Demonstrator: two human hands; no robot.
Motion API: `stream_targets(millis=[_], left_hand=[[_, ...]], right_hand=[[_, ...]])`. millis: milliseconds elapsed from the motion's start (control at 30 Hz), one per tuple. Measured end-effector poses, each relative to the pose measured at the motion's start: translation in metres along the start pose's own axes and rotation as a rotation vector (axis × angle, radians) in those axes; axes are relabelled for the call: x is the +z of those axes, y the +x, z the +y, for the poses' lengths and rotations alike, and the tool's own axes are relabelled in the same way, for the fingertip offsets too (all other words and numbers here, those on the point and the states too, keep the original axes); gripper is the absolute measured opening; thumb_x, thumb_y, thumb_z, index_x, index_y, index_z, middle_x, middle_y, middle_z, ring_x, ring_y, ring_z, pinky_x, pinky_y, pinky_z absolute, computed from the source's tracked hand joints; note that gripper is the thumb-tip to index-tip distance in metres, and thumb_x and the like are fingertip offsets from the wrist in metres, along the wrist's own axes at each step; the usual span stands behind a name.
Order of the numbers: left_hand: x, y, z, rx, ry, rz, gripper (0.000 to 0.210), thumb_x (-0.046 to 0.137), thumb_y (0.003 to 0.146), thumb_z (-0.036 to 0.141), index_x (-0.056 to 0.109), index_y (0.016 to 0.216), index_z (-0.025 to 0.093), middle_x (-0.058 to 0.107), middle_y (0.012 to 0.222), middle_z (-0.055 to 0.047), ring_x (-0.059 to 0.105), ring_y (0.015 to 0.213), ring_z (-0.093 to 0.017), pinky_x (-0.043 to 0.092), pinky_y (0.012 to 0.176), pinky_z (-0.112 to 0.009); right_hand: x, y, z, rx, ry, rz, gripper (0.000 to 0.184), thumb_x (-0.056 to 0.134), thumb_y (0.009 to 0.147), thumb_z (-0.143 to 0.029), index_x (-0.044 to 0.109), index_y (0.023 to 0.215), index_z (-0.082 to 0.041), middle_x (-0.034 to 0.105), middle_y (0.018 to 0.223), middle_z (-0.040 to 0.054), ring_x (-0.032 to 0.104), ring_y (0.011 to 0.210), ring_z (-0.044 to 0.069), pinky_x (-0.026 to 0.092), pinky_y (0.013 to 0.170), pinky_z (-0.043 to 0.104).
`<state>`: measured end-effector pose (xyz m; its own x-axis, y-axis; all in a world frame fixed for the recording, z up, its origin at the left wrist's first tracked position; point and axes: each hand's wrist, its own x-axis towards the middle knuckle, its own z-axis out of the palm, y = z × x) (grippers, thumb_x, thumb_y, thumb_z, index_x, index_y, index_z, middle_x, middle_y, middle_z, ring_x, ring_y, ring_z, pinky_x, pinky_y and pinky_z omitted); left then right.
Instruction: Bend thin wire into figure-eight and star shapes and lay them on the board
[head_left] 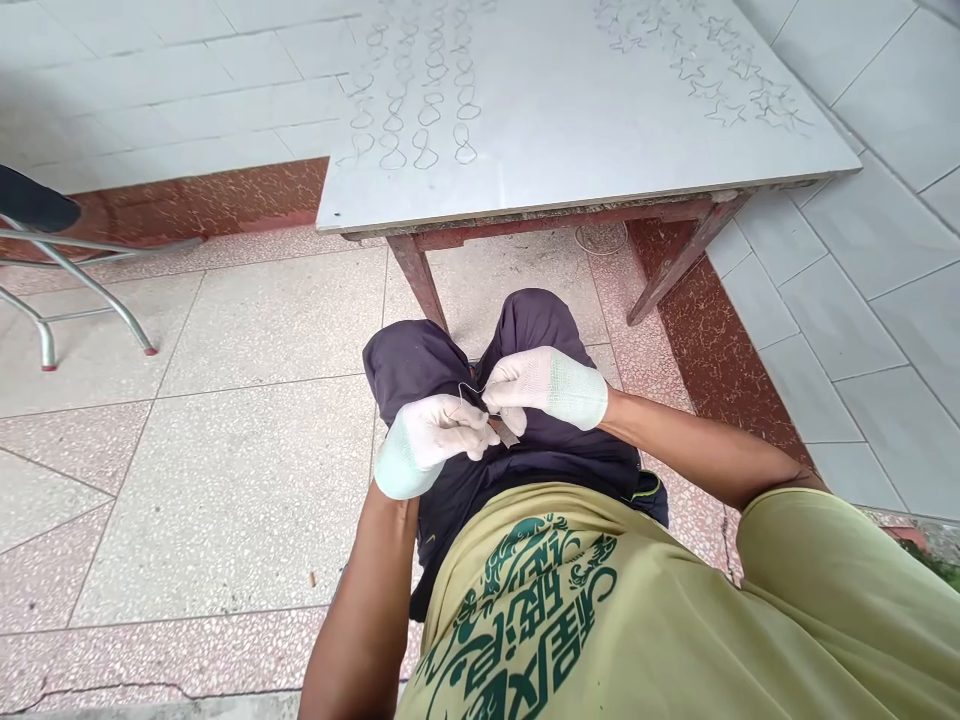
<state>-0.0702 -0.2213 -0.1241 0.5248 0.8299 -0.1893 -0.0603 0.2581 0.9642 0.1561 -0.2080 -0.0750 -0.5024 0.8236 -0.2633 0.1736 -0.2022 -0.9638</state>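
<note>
Both my hands wear white knit gloves and meet above my lap. A thin bent wire (472,387) arches up between them. My left hand (437,437) is closed, its fingertips pinching the wire. My right hand (544,385) pinches the wire from the other side, fingers bent. Just below the fingertips a small flat strip (505,433), greyish with a brown part, pokes out; which hand holds it I cannot tell. The fingers hide part of the wire and most of the strip.
Ahead stands a white-topped table (555,165) on reddish wooden legs. Rows of looped wire shapes (426,140) lie on its left side, star-shaped wires (772,100) on its right. A metal-legged chair (97,285) is at far left. Tiled walls border the table.
</note>
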Motion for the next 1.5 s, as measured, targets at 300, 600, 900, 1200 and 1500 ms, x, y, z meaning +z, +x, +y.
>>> stream_targets(millis=[300,600,900,1200,1500], left_hand=[[0.011,-0.001,0.002,0.027,-0.124,0.114,0.063,0.103,0.054,0.065,0.065,0.072,0.019,0.065,0.046,0.001,0.071,0.049,-0.021,0.070,0.078,-0.049],[0.010,-0.003,-0.004,0.030,-0.119,0.227,0.057,0.102,0.058,0.062,0.067,0.075,0.019,0.067,0.050,0.000,0.072,0.052,-0.021,0.069,0.085,-0.050],[0.021,-0.002,0.013,0.056,0.053,0.281,0.032,0.086,0.073,0.044,0.074,0.080,0.016,0.070,0.056,-0.002,0.072,0.060,-0.021,0.063,0.071,-0.038],[0.025,-0.011,0.012,0.044,0.121,0.251,0.018,0.078,0.077,0.026,0.078,0.089,0.013,0.075,0.065,-0.002,0.063,0.052,-0.012,0.052,0.055,-0.026],[0.024,-0.003,0.018,0.113,0.013,0.261,0.017,0.080,0.078,0.031,0.077,0.082,0.015,0.067,0.050,0.001,0.074,0.058,-0.018,0.067,0.074,-0.035]], right_hand=[[0.000,-0.006,-0.010,-0.055,-0.132,0.027,0.020,0.069,0.095,-0.030,0.073,0.076,-0.021,0.074,0.061,-0.0053,0.071,0.062,0.012,0.052,0.065,0.023],[0.000,-0.008,-0.014,-0.083,-0.185,0.024,0.022,0.070,0.094,-0.032,0.072,0.075,-0.022,0.074,0.063,-0.0047,0.069,0.062,0.012,0.051,0.065,0.023],[0.000,-0.006,-0.016,-0.072,-0.168,0.049,0.027,0.065,0.095,-0.030,0.066,0.069,-0.022,0.072,0.059,-0.0036,0.068,0.062,0.013,0.051,0.069,0.025],[-0.002,-0.008,-0.013,-0.119,-0.141,0.122,0.027,0.062,0.095,-0.027,0.067,0.069,-0.022,0.071,0.058,-0.0055,0.066,0.060,0.011,0.049,0.068,0.024],[-0.011,-0.007,-0.009,-0.161,-0.230,0.035,0.033,0.059,0.102,-0.040,0.074,0.080,-0.021,0.075,0.068,-0.0040,0.072,0.070,0.012,0.052,0.077,0.025]])
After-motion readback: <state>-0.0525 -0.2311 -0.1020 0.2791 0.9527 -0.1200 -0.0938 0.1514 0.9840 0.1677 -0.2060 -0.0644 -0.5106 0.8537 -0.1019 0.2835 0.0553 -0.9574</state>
